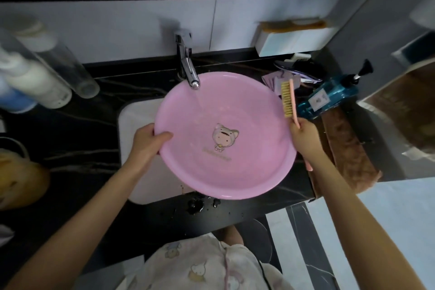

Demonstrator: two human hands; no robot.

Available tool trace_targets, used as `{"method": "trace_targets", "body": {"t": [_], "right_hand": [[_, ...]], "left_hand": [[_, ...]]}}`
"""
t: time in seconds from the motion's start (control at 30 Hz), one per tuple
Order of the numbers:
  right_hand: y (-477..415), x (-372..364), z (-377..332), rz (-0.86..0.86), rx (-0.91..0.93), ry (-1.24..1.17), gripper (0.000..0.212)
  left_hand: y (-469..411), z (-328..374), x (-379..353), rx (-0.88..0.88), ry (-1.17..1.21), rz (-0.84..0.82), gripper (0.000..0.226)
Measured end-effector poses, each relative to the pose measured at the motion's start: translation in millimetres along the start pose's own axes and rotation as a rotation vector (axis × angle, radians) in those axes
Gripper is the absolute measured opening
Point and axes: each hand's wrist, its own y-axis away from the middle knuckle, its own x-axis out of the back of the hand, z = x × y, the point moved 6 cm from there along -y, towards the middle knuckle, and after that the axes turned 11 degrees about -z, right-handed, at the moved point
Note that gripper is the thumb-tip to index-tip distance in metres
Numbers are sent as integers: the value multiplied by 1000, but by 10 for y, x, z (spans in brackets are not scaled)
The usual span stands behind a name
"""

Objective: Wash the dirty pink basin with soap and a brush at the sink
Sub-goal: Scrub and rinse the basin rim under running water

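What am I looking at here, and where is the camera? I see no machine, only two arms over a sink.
There is no robot. A person is working with bare hands. The one picture comes from a wide-angle camera worn on the head and looking down, which is why the edges bend. The left hand grips the rim of the pink basin and holds it over the white sink, under the faucet. Water runs from the faucet into the basin. The right hand holds a pink brush by its handle at the basin's right edge. On the dark counter a blue pump bottle sits to the right, and blurred bottles stand at the left.
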Motion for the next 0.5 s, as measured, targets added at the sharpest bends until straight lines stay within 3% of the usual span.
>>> {"method": "trace_targets", "body": {"t": [0.1, 0.27, 0.5], "right_hand": [[-123, -357, 126, -157, -61, 127, 38], [-147, -833, 98, -308, -94, 83, 47], [-109, -908, 113, -268, -89, -3, 47]], "left_hand": [[172, 166, 109, -31, 2, 57, 10], [403, 526, 228, -120, 79, 43, 15], [488, 546, 351, -127, -18, 148, 19]]}}
